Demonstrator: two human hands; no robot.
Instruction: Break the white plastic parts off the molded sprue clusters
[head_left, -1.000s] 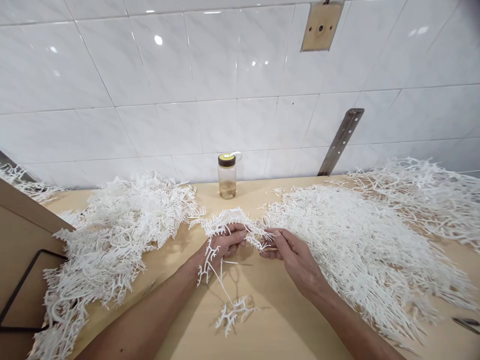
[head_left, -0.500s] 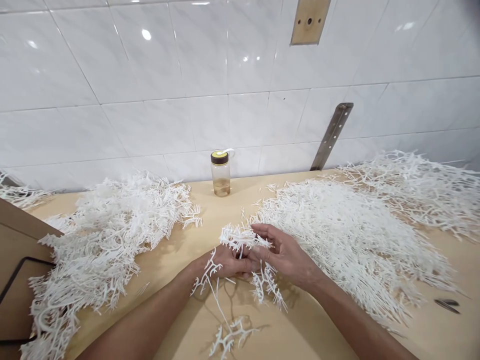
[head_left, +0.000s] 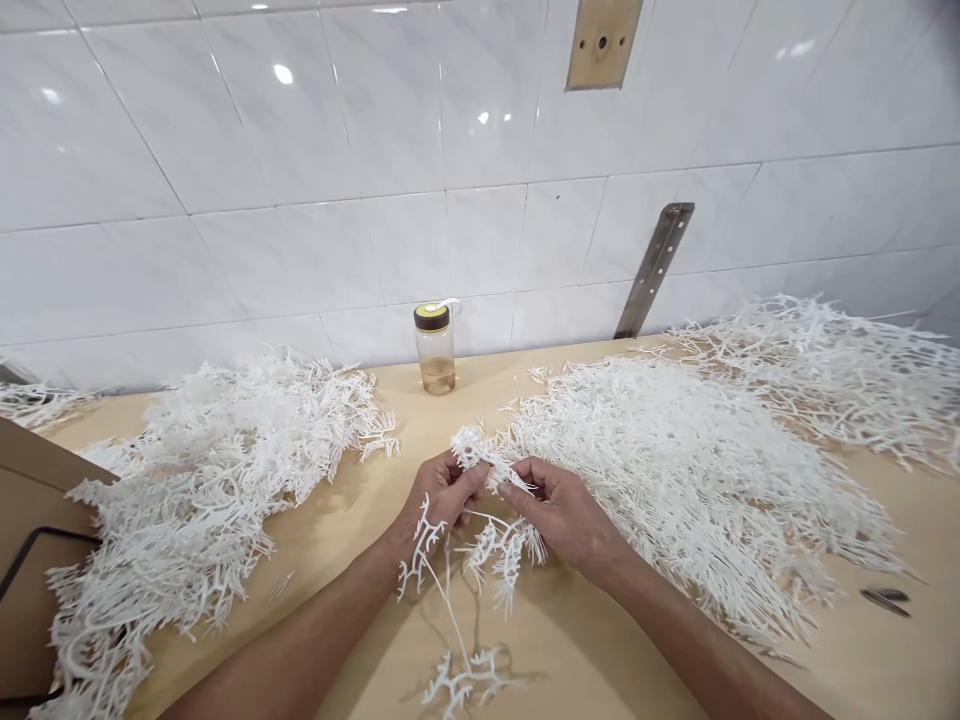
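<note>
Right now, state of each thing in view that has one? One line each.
Left hand: closed on the white branched piece
Right hand: pinching that piece
White branched piece: held in both hands, some branches dangling
Bottle: upright, capped, partly filled
Left heap: loose, tangled
Right heap: loose, spread out
Dark tool: lying down; open or shut unclear

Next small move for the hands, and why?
I'd probably have the right hand gather the hanging sprigs while the left hand steadies the white branched piece: both hands pinch that piece, and the sprigs dangle loose just below the fingertips.
</note>
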